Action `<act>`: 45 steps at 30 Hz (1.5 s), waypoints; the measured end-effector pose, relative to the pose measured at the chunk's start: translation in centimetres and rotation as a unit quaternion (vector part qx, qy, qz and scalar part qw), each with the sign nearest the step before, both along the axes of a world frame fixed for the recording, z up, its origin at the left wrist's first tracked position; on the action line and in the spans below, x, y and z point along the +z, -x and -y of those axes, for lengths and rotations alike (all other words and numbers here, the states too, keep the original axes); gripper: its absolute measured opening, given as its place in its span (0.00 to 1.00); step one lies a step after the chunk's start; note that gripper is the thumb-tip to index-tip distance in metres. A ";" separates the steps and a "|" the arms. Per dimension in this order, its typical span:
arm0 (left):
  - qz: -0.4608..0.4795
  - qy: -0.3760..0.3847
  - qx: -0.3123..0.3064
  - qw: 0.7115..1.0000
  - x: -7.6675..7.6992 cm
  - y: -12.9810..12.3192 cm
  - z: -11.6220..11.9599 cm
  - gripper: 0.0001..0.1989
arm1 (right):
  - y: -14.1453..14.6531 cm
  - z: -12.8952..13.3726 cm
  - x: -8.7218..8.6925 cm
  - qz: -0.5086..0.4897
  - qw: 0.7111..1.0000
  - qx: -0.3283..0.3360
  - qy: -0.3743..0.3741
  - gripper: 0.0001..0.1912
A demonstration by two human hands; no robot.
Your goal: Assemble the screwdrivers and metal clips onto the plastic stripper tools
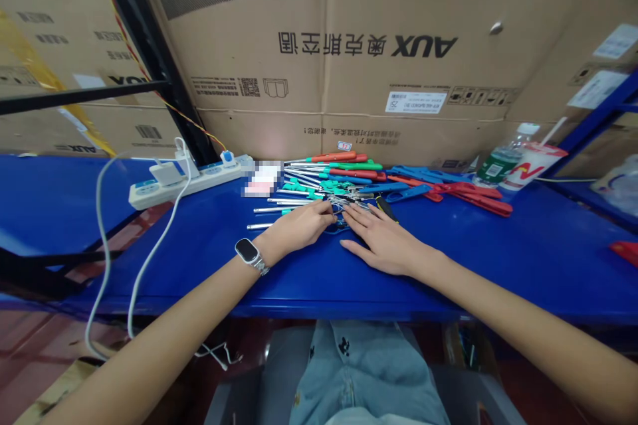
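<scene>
My left hand (308,224), with a watch (248,252) at its wrist, has its fingers curled together at a cluster of small silver metal pieces (339,200); what it grips is hidden. My right hand (381,239) lies almost flat beside it, fingers stretched out over the same cluster. Silver rods with teal parts (304,187) lie just beyond and left of my left hand. Behind them are long tools with red handles (339,157), green handles (359,165) and blue handles. A black and yellow handle (386,207) shows beside my right fingers.
Blue plastic tools (409,192) and red ones (478,194) lie to the right on the blue table (498,265). Farther right stand a bottle (503,159) and a paper cup (535,163). A power strip (194,180) with white cables is at left. Large cartons (349,80) rise behind.
</scene>
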State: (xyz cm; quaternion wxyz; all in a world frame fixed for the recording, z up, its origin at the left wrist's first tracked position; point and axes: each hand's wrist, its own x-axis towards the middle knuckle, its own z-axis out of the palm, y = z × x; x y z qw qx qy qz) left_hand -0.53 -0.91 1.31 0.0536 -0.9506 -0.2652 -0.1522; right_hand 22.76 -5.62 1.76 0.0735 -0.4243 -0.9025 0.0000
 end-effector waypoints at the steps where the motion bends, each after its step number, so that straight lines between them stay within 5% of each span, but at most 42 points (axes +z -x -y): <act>1: 0.002 0.003 -0.005 1.000 0.0 0.1 0.0 0.17 | 0.2 -0.1 0.5 0.008 1.000 0.000 -0.008 0.34; 5: 0.010 0.005 -0.016 1.000 -0.1 0.3 -0.1 0.18 | 1.4 -1.6 2.9 0.031 0.999 0.008 -0.030 0.19; 10: 0.020 0.012 -0.016 1.000 -0.6 0.5 -0.4 0.19 | 2.7 -4.5 4.1 -0.009 0.998 0.009 0.066 0.08; 21: 0.044 0.036 0.017 0.998 -0.3 1.2 -0.6 0.16 | 3.2 -6.3 3.6 -0.043 0.994 0.007 0.099 0.08; 33: 0.053 0.022 -0.023 0.998 -0.6 2.4 -0.5 0.17 | 3.6 -6.0 4.0 -0.091 0.966 -0.037 0.240 0.10; 45: 0.019 -0.039 0.006 0.999 -0.5 2.0 0.4 0.20 | 3.8 -5.2 4.4 0.067 0.996 0.025 0.053 0.10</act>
